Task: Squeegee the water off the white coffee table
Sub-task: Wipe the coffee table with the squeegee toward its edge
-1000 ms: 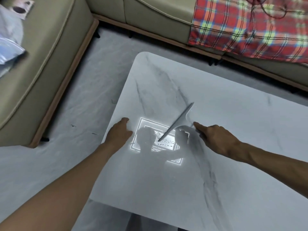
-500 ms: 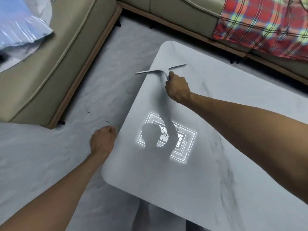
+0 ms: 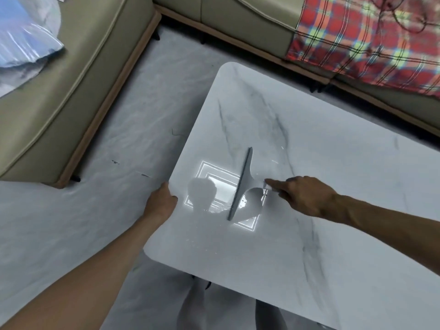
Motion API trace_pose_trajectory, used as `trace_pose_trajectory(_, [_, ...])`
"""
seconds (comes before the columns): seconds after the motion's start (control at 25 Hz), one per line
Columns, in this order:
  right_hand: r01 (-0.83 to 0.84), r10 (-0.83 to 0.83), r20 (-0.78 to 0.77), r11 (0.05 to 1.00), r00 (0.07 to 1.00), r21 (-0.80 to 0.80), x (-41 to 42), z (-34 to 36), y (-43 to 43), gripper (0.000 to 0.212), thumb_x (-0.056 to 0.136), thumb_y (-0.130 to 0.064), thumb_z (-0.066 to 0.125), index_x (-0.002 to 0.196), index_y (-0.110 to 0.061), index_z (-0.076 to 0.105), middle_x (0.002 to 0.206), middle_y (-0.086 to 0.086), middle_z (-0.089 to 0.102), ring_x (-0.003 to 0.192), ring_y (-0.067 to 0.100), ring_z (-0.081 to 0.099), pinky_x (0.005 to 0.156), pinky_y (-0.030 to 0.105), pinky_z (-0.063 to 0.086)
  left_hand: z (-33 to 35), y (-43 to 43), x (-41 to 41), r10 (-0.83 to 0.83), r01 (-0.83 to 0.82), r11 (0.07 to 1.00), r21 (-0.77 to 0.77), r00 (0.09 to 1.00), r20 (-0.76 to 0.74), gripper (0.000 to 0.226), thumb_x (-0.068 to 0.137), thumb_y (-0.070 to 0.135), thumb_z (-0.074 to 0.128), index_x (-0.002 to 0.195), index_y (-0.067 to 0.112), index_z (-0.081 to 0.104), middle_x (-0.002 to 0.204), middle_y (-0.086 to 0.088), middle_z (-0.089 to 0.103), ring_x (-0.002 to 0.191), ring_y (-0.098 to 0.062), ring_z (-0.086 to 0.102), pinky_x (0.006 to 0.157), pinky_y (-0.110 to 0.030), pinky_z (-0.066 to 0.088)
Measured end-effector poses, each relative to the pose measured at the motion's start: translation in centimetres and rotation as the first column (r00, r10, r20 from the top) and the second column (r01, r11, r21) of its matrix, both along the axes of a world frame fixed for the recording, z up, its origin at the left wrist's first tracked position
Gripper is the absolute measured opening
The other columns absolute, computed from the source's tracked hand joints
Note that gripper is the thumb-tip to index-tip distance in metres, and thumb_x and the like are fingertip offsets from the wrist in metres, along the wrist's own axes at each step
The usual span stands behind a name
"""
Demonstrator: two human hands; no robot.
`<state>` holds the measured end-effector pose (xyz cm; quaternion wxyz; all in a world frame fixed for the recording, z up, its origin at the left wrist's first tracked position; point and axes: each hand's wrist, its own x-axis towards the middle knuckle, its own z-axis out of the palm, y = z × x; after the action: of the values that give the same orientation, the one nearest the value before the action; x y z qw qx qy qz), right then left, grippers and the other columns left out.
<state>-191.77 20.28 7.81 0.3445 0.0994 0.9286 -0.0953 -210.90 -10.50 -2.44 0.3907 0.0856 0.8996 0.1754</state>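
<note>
The white marble-veined coffee table [image 3: 297, 234] fills the middle and right of the head view. My right hand [image 3: 302, 196] grips the handle of a grey squeegee [image 3: 241, 184], forefinger stretched along it. The blade lies on the tabletop near the left edge, running from far to near across a bright reflected ceiling light. Small water drops glint beside the blade. My left hand [image 3: 160, 202] grips the table's left edge, thumb on top.
A beige sofa [image 3: 78, 86] stands on the left and along the back, with a plastic bag [image 3: 21, 34] on the left seat and a red plaid blanket [image 3: 366, 41] at the back right. Grey marble floor [image 3: 133, 129] lies between sofa and table.
My right hand has pulled the squeegee back from the far left corner to the table's near left part, blade turned lengthwise. My left hand moved from beside the edge to gripping it.
</note>
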Motion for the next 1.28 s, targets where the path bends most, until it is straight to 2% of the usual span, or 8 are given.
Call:
trace_pose_trajectory(0.16, [0.255,-0.278,-0.237,0.959,0.931,-0.123,-5.0,0.2,-0.2,0.044,0.100,-0.035,0.036,0.144,-0.029,0.036,0.120,0.014,0.065,0.105,0.040,0.060,0.085,0.042,0.049,0.2,-1.4,0.9,0.044,-0.045,0.998,-0.043,0.999,-0.017,0.033,0.087,0.009,0.047,0.120,0.006,0.046,0.114,-0.019,0.060,0.099,-0.034,0.060,0.086,-0.039,0.053])
trace_pose_trajectory(0.36, [0.529,-0.586,-0.212,0.804,0.782,-0.271,-13.3,-3.7,-3.8,0.012,0.098,-0.024,0.036,0.104,-0.014,0.040,0.103,0.022,0.061,0.075,0.033,0.049,0.052,0.036,0.036,-1.2,-4.1,4.4,0.089,-0.091,0.991,-0.095,0.996,-0.032,0.044,0.085,0.011,0.052,0.128,0.007,0.044,0.125,-0.017,0.056,0.113,-0.034,0.056,0.088,-0.033,0.044])
trace_pose_trajectory(0.64, [0.172,-0.221,-0.201,0.956,0.954,-0.237,-1.8,-4.9,-7.3,0.047,0.095,-0.025,0.039,0.141,-0.026,0.032,0.095,0.017,0.064,0.086,0.041,0.059,0.065,0.037,0.041,-0.3,-5.0,8.8,0.247,-0.248,0.968,-0.032,0.969,-0.015,0.028,0.080,0.012,0.056,0.106,0.014,0.045,0.104,-0.007,0.055,0.101,-0.032,0.058,0.073,-0.033,0.042])
trace_pose_trajectory(0.76, [0.039,-0.052,-0.086,0.988,0.995,-0.147,4.1,-2.7,-4.8,0.047,0.097,-0.029,0.034,0.143,-0.035,0.027,0.098,0.012,0.067,0.087,0.038,0.062,0.068,0.039,0.047,0.8,-4.9,10.8,0.309,-0.309,0.951,-0.008,0.951,0.017,0.054,0.082,0.017,0.065,0.132,0.014,0.047,0.124,-0.008,0.058,0.114,-0.030,0.056,0.090,-0.035,0.046])
trace_pose_trajectory(0.84, [-0.033,0.030,-0.032,0.993,0.999,-0.109,5.7,-0.6,-3.3,0.042,0.097,-0.030,0.034,0.139,-0.036,0.033,0.098,0.012,0.067,0.085,0.038,0.062,0.070,0.039,0.049,1.9,-5.5,11.8,0.379,-0.377,0.925,0.042,0.925,-0.031,0.043,0.082,0.023,0.071,0.122,0.012,0.058,0.121,-0.007,0.061,0.112,-0.027,0.058,0.089,-0.033,0.045])
trace_pose_trajectory(0.92, [0.046,-0.057,-0.078,0.989,0.995,-0.140,4.7,0.5,-2.1,0.032,0.098,-0.032,0.034,0.129,-0.032,0.042,0.094,0.013,0.068,0.081,0.039,0.061,0.073,0.042,0.051,2.5,-5.5,12.1,0.405,-0.401,0.914,0.058,0.910,-0.088,0.017,0.085,0.027,0.070,0.089,0.012,0.064,0.097,-0.005,0.066,0.099,-0.028,0.063,0.079,-0.033,0.047])
trace_pose_trajectory(1.0, [0.104,-0.140,-0.201,0.979,0.970,-0.176,1.1,0.2,-3.3,0.028,0.100,-0.030,0.035,0.125,-0.025,0.046,0.095,0.016,0.068,0.083,0.041,0.059,0.075,0.043,0.049,3.2,-6.3,12.1,0.446,-0.443,0.895,0.055,0.883,-0.149,0.024,0.090,0.029,0.065,0.074,0.012,0.060,0.089,-0.008,0.067,0.091,-0.032,0.064,0.077,-0.036,0.051])
trace_pose_trajectory(1.28, [0.333,-0.400,-0.253,0.904,0.881,-0.269,-7.5,-6.0,-16.7,0.042,0.095,-0.017,0.037,0.136,-0.010,0.033,0.105,0.021,0.063,0.097,0.043,0.056,0.070,0.034,0.032,0.6,-10.9,11.6,0.418,-0.426,0.904,0.020,0.875,-0.246,0.026,0.097,0.011,0.045,0.117,0.002,0.058,0.123,-0.018,0.059,0.112,-0.033,0.056,0.095,-0.039,0.046])
